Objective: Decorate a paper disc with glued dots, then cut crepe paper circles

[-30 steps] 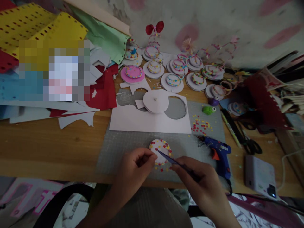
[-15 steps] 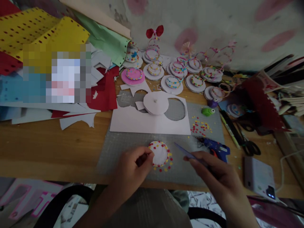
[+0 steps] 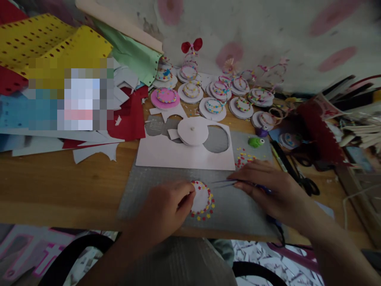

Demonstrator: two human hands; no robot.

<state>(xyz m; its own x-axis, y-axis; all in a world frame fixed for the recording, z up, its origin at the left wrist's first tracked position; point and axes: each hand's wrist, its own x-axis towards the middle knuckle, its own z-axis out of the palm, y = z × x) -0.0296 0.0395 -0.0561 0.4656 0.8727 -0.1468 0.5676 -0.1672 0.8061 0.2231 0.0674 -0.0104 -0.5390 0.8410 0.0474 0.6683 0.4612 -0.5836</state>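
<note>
The left hand (image 3: 166, 210) is pinching the left edge of the white disc (image 3: 200, 198), which is lying on the grey mat (image 3: 149, 186) near the table's (image 3: 59, 178) front edge. The right hand (image 3: 268, 186) is gripping tweezers (image 3: 222, 183) in closed fingers, tips pointing at the white disc's rim

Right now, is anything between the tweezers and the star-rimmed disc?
Nothing visible. Only bare grey mat lies between the tweezers in the right hand and the disc's right edge; the left hand holds its left side.
</note>
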